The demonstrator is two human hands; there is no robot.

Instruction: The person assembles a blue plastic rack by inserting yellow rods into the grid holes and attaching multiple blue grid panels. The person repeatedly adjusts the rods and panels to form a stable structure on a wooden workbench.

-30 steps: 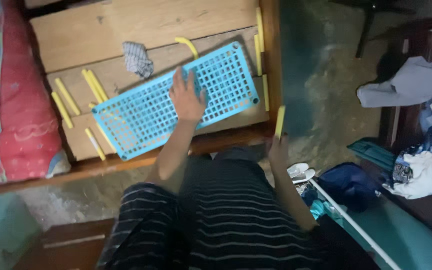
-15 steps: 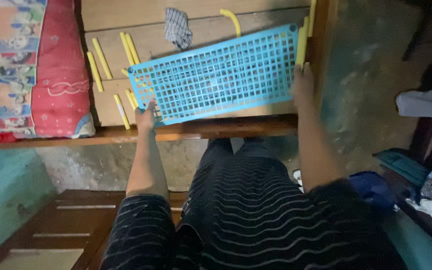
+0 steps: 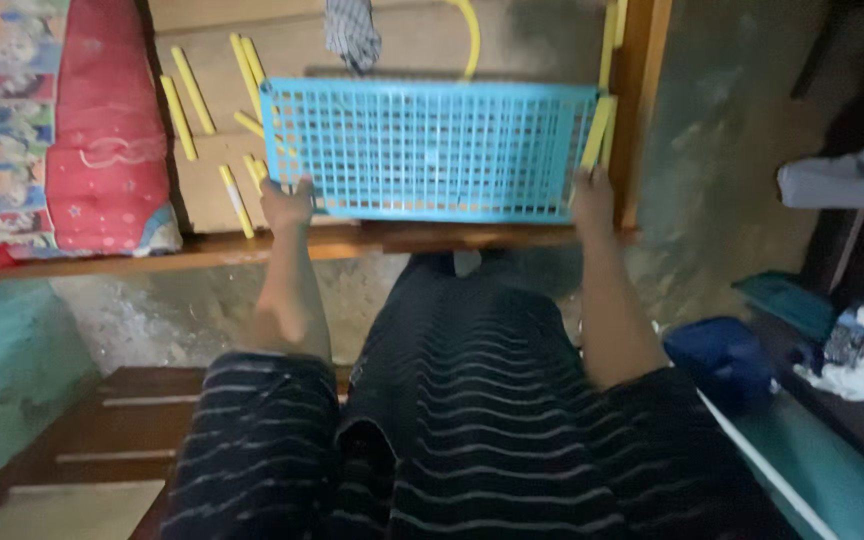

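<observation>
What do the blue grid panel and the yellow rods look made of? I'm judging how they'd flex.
Blue grid panel: probably moulded plastic, uniform colour, thin even lattice. Yellow rods: likely plastic tubes, smooth, matte; the dim light leaves this open.

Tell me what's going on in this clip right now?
A person in a dark striped top holds a blue plastic grid panel over a wooden slatted platform. The left hand grips the panel's lower left corner; the right hand grips the lower right corner together with a yellow tube. More yellow tubes lie scattered on the boards, a checked cloth sits beyond the panel, and a red patterned mattress lies to the left.
</observation>
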